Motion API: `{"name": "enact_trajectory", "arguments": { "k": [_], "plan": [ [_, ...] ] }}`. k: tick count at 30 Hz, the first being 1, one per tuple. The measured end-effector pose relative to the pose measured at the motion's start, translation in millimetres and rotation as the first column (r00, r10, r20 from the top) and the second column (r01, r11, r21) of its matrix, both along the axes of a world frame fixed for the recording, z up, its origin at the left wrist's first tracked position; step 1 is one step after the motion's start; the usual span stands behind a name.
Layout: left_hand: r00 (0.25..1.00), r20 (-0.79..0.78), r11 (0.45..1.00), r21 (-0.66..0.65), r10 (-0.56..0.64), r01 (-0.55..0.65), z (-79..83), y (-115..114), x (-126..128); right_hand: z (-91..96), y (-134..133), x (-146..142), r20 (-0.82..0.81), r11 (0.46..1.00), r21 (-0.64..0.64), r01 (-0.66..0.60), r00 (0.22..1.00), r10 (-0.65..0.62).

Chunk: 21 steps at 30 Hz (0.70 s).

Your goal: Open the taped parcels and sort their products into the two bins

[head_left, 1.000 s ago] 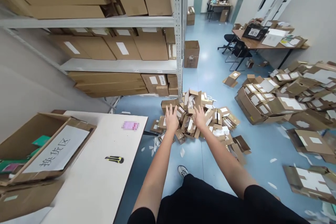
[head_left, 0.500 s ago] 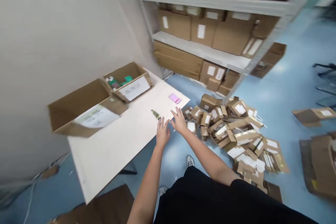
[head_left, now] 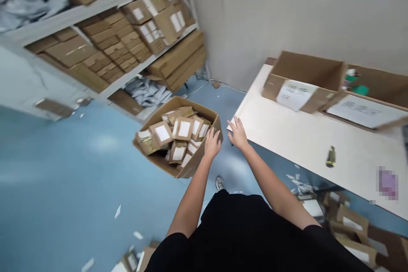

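Observation:
My left hand (head_left: pixel 212 144) is held out with its fingers apart, in front of the right side of a large open carton (head_left: pixel 165 169); whether it touches the carton I cannot tell. Several small labelled boxes (head_left: pixel 182 128) lie jumbled inside that carton, which stands on the floor. My right hand (head_left: pixel 237 134), also spread and holding nothing, is by the near left corner of the white table (head_left: pixel 274 129). On the tabletop lie a small dark and yellow tool (head_left: pixel 331 157), its kind unclear, and a blurred-out purple item (head_left: pixel 388 182).
Two open cartons with paper signs (head_left: pixel 298 93) stand along the table's back; the right one holds green items (head_left: pixel 360 89). Shelving (head_left: pixel 111 87) full of boxes is at left. Flattened and opened boxes (head_left: pixel 350 221) lie below the table, with paper scraps (head_left: pixel 117 211) on the blue floor.
My view has swung left, away from the pile of opened boxes, to the carton of small boxes. Both hands have moved from the table's right end to its left end, still empty.

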<state>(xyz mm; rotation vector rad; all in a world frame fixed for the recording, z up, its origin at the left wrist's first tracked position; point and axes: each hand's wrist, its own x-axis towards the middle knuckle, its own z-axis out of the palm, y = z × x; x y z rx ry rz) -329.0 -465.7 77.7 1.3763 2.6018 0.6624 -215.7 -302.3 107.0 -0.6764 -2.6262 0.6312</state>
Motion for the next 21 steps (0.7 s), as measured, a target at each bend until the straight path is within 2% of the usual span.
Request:
{"name": "enact_trajectory", "arguments": {
  "k": [3, 5, 7, 9, 12, 16, 18, 21],
  "plan": [
    [0.986, 0.014, 0.985, -0.035, 0.168, -0.167, -13.2, -68, -70, -14.3, -42, -85, 0.033, 0.989, -0.022, -0.145, 0.989, 0.146],
    [0.964, 0.022, 0.963, -0.060, 0.265, -0.263, -22.3, -103, -107, -24.6, -63, -131, 0.062, 0.977, -0.042, -0.210, 0.975, 0.212],
    [0.938, 0.035, 0.936, -0.087, 0.344, -0.340, -32.7, -127, -136, -35.2, -77, -170, 0.102, 0.964, -0.065, -0.259, 0.959, 0.265],
    [0.912, 0.065, 0.911, -0.117, 0.404, -0.395, -45.6, -141, -161, -46.3, -86, -203, 0.153, 0.951, -0.087, -0.296, 0.940, 0.306],
    [0.861, 0.175, 0.874, -0.197, 0.478, -0.445, -69.4, -144, -193, -64.0, -89, -247, 0.241, 0.934, -0.115, -0.338, 0.903, 0.356],
    [0.748, 0.296, 0.796, -0.347, 0.595, -0.496, -101.9, -128, -231, -88.4, -81, -298, 0.314, 0.905, -0.133, -0.404, 0.849, 0.425],
    [0.698, 0.300, 0.755, -0.364, 0.650, -0.546, -115.6, -119, -248, -99.4, -75, -323, 0.330, 0.882, -0.144, -0.449, 0.819, 0.470],
    [0.647, 0.322, 0.722, -0.339, 0.691, -0.603, -133.6, -110, -260, -112.3, -67, -363, 0.344, 0.838, -0.159, -0.522, 0.766, 0.543]
  ]
}}
